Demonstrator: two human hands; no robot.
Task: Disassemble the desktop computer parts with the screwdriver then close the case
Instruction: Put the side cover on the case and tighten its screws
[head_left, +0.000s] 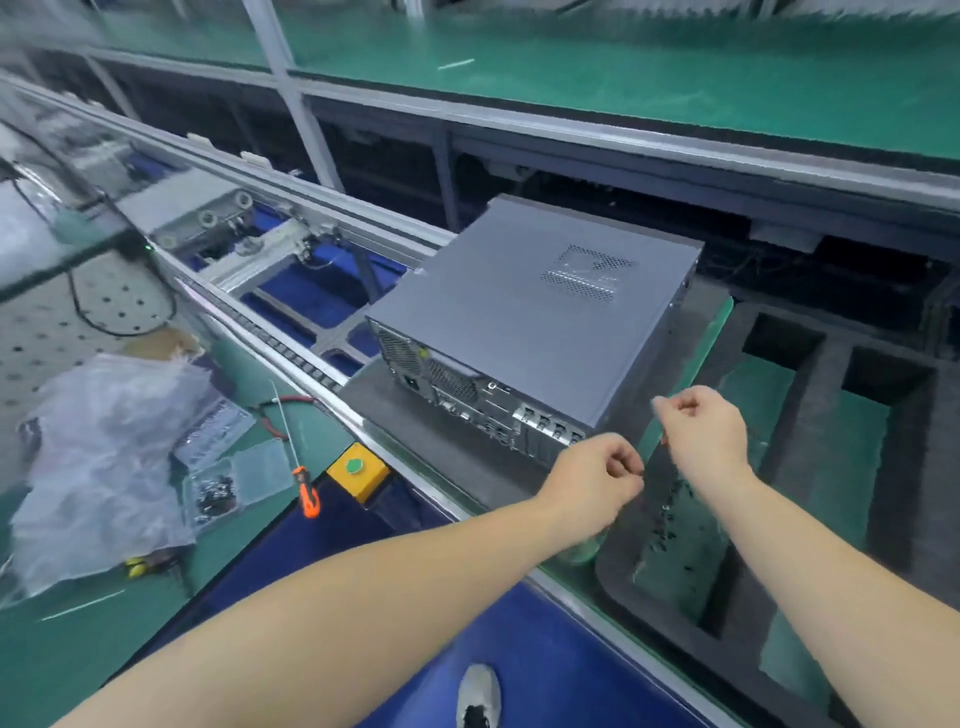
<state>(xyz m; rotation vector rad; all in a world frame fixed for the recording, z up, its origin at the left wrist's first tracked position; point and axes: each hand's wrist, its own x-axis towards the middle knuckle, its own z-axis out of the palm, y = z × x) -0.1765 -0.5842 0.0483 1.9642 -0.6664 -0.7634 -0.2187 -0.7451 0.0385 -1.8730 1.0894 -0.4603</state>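
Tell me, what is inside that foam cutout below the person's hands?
Small dark screws lie scattered on the green floor of the cutout in the dark foam tray. The left hand and its forearm cover the cutout's near-left corner, so anything there is hidden.

Matt grey metal computer case (524, 317) rests on dark foam tray (841, 374).

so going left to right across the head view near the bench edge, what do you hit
crumpled plastic bag → clear screw box → orange-handled screwdriver → yellow button box → left hand → right hand
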